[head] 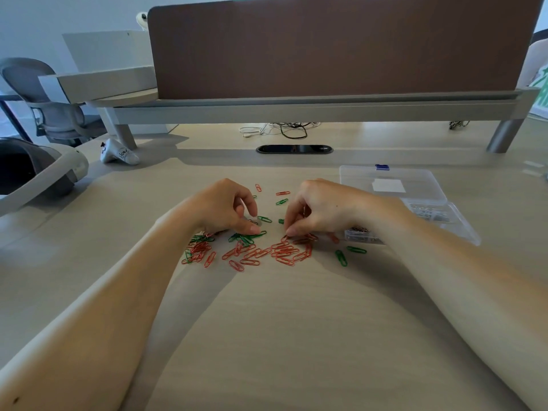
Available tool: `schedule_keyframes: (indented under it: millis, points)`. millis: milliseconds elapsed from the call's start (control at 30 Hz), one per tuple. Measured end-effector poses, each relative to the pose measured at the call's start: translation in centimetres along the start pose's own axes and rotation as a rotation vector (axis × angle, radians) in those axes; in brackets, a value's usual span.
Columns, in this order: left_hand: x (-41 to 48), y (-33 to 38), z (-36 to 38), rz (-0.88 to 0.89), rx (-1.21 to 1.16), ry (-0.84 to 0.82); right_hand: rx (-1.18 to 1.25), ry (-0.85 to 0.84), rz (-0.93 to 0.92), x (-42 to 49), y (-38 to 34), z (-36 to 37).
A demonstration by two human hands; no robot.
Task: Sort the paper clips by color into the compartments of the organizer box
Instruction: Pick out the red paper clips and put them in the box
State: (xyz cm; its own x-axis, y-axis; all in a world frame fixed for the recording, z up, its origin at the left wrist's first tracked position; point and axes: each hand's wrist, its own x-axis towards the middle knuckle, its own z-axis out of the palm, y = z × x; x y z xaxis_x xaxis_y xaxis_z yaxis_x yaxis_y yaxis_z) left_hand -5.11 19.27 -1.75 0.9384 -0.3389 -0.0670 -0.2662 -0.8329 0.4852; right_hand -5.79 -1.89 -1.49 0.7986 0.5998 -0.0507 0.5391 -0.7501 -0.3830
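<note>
Left hand: knuckles up over the pale wooden desk, fingers curled, thumb tip resting on a cluster of green wire paper clips. Whether a clip is pinched between thumb and forefinger cannot be told.
Right hand: also curled, thumb and fingertips drawn together at the far edge of the heap of red wire paper clips. It touches them, but an actual hold cannot be told.
Loose clips: red and green lie mixed between and just in front of both hands. Two stray green ones sit near the right forearm, and a few of each colour lie beyond the hands.
Clear plastic organizer box: open on the desk just right of the right hand, partly hidden by the wrist. Its lid lies flat behind it, bearing a white label and a blue latch.
Silver paper clips: inside the box's compartments, with more in the near compartment beside the wrist.
Far side: brown divider panel on grey legs, black oval cable slot, white hand controller, white and grey headset at far left.
</note>
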Motion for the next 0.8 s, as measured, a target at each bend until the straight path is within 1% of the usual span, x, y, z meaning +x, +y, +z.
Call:
schedule_keyframes:
  millis: [67, 133, 233, 333, 567, 733, 800]
  points:
    - [-0.1, -0.3, -0.4, -0.001, -0.044, 0.06, 0.013, 0.042, -0.004, -0.1, -0.2, 0.0]
    - [-0.2, -0.7, -0.7, -0.005, -0.057, 0.106, 0.01, 0.025, -0.016, 0.0, -0.4, 0.3]
    - [-0.1, -1.0, -0.6, -0.02, 0.006, 0.062, -0.01, -0.021, -0.033, 0.2, -0.6, 0.7]
    - [0.1, -1.1, -0.3, -0.001, 0.046, 0.027, -0.008, 0.003, -0.032, 0.2, -0.5, 0.5]
    - [0.3, -1.2, 0.0, 0.02, 0.089, 0.007, 0.013, 0.034, -0.031, 0.1, -0.2, 0.5]
    - [0.0, -1.1, -0.8, 0.043, 0.116, 0.07, 0.028, 0.053, -0.02, 0.1, -0.2, 0.4]
    - [-0.2, -1.6, -1.5, 0.071, 0.12, 0.064, 0.042, 0.058, -0.01, 0.0, -0.1, 0.3]
